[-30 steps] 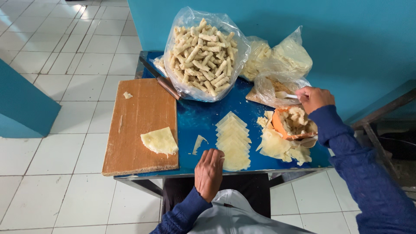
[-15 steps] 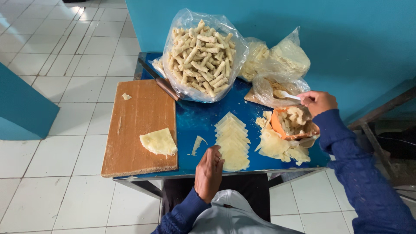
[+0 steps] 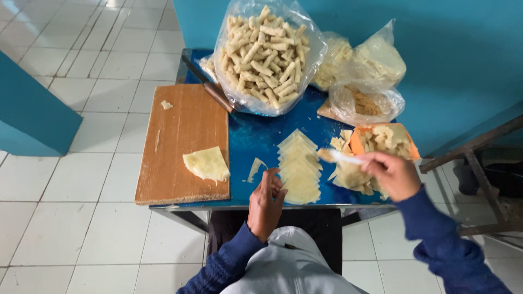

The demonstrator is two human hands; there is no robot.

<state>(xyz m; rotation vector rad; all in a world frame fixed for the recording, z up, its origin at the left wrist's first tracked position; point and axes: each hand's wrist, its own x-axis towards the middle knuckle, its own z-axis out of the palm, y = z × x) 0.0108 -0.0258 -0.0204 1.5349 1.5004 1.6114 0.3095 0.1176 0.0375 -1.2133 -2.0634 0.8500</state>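
Observation:
My right hand [image 3: 393, 175] grips a pale spoon [image 3: 339, 157] loaded with filling, its tip just right of a fanned row of thin pastry sheets [image 3: 298, 166] on the blue table [image 3: 256, 136]. Behind the spoon stands an orange bowl [image 3: 384, 139] of filling. My left hand [image 3: 266, 203] rests edge-on at the table's front edge, fingers loosely together, beside the sheets and holding nothing. A folded sheet [image 3: 206, 164] lies on the wooden cutting board [image 3: 180, 130].
A big clear bag of rolled pastries [image 3: 264, 54] stands at the back, with smaller bags [image 3: 365, 76] to its right. A knife [image 3: 210, 87] lies by the board's far corner. Blue walls behind and to the left; white tiled floor [image 3: 81, 163].
My right hand left the orange bowl and came forward and left with the loaded spoon, toward the sheets. My left hand stayed at the table edge.

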